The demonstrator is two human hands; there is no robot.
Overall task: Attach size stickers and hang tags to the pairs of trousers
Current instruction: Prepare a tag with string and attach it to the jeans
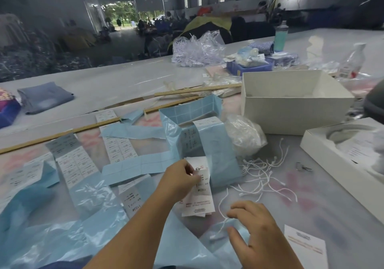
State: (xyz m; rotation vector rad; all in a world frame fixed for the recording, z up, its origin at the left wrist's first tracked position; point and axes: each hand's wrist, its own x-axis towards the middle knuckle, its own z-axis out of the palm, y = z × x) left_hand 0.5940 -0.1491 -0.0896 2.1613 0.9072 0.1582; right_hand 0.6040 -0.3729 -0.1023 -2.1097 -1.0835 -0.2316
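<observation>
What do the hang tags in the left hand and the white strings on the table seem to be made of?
Hang tags: probably matte white card, printed, staying flat in the left hand.
Strings: likely thin cord, limp and curling, with small tips that look plastic.

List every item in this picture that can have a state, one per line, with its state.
Left hand: pinching hang tags.
Hang tags: stacked, held above the table.
Right hand: fingers curled at a white string.
White string: looped, one end at the right hand.
Large white box: open, lid off.
Folded trousers: folded, lying flat.
Teal bottle: upright, capped.
</observation>
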